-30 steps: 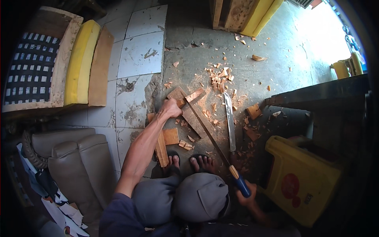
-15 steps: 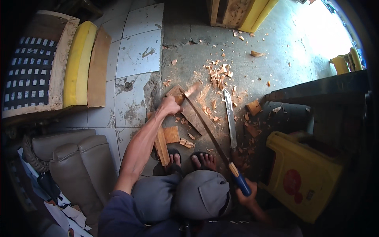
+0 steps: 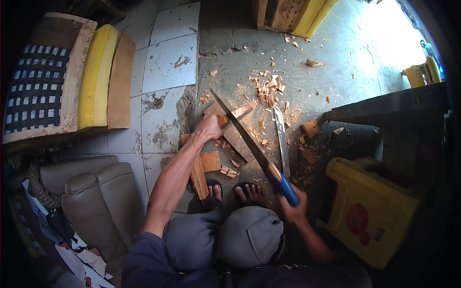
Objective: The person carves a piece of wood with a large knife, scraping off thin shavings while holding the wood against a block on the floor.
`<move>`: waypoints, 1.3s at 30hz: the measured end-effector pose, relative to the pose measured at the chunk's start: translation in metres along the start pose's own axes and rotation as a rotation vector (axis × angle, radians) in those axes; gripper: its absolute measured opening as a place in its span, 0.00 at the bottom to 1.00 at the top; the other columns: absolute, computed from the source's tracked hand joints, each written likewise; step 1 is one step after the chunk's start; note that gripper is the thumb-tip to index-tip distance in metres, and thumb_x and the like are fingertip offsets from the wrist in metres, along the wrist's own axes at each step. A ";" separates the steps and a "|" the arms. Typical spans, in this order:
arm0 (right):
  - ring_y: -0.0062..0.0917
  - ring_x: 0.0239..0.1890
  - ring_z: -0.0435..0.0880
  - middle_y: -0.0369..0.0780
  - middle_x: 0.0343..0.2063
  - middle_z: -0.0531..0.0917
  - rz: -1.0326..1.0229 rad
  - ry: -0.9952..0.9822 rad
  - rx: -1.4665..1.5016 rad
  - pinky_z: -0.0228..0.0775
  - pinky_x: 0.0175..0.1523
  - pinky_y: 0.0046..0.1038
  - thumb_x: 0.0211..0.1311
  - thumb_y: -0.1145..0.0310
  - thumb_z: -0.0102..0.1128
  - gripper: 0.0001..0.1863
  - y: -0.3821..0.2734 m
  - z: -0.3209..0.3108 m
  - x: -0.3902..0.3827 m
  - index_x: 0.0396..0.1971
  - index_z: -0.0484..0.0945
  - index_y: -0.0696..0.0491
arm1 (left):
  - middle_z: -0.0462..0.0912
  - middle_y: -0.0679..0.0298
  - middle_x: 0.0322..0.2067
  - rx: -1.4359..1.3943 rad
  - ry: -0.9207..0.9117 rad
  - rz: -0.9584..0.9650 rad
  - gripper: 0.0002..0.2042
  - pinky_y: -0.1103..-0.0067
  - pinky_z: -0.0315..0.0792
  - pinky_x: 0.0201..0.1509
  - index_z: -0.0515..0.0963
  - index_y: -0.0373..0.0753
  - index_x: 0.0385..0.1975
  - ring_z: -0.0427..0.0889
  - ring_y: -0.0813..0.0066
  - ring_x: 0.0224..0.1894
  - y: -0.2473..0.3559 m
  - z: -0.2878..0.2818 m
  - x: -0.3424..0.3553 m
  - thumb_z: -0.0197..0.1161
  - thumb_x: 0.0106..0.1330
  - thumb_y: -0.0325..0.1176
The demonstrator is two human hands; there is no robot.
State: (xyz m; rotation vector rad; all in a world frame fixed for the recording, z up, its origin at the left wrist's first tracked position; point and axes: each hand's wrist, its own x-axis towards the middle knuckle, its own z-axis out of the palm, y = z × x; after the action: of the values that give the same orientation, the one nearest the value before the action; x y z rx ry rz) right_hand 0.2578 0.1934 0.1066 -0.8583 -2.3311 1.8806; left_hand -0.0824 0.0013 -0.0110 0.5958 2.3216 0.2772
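A hand saw [image 3: 250, 145] with a blue handle is gripped in my right hand [image 3: 294, 207]. Its blade slants up and left across a small wood piece [image 3: 241, 111], the tip reaching past it. My left hand [image 3: 209, 127] is closed around the near end of that piece, pressing it on a flat wooden board [image 3: 240, 148] on the floor. Whether the teeth are in the wood I cannot tell. Right of the board lies a machete [image 3: 281, 141] with a long pale blade. Beside my feet are a wooden block [image 3: 210, 161] and a longer wooden strip [image 3: 198, 178].
Wood chips [image 3: 269, 86] are scattered beyond the board. At right stand a yellow plastic crate [image 3: 370, 211] and a dark bench [image 3: 389, 103]. On the left are a yellow foam-edged frame [image 3: 98, 77] and brown cushions [image 3: 103, 197]. Another foam-edged wooden frame [image 3: 288, 17] stands at the back.
My right hand has pushed the saw forward and to the left, so its tip now extends well past the wood piece. My left hand keeps its hold in nearly the same place.
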 end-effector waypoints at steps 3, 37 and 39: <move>0.14 0.23 0.71 0.31 0.22 0.78 0.021 0.026 0.048 0.65 0.30 0.23 0.59 0.66 0.64 0.12 -0.011 0.068 0.111 0.34 0.82 0.61 | 0.87 0.48 0.40 0.062 -0.037 0.045 0.20 0.63 0.82 0.48 0.82 0.42 0.50 0.86 0.44 0.41 0.004 0.009 0.026 0.67 0.55 0.37; 0.17 0.25 0.83 0.43 0.22 0.81 0.125 0.160 0.125 0.74 0.34 0.24 0.57 0.71 0.64 0.11 0.017 0.006 0.001 0.38 0.82 0.59 | 0.85 0.40 0.26 0.052 -0.031 0.241 0.07 0.65 0.85 0.34 0.83 0.27 0.25 0.87 0.50 0.28 0.097 0.066 -0.041 0.67 0.51 0.27; 0.20 0.24 0.84 0.43 0.22 0.81 -0.057 0.066 0.015 0.74 0.33 0.25 0.57 0.72 0.64 0.10 0.017 0.009 0.024 0.37 0.82 0.59 | 0.86 0.42 0.30 -0.184 0.153 0.330 0.09 0.65 0.84 0.38 0.84 0.30 0.32 0.87 0.49 0.31 0.076 0.066 -0.042 0.68 0.53 0.29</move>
State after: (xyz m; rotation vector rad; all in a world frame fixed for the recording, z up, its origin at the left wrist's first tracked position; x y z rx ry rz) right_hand 0.2406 0.1980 0.0812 -0.8305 -2.2753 1.8169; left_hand 0.0159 0.0486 -0.0063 0.8893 2.3006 0.7047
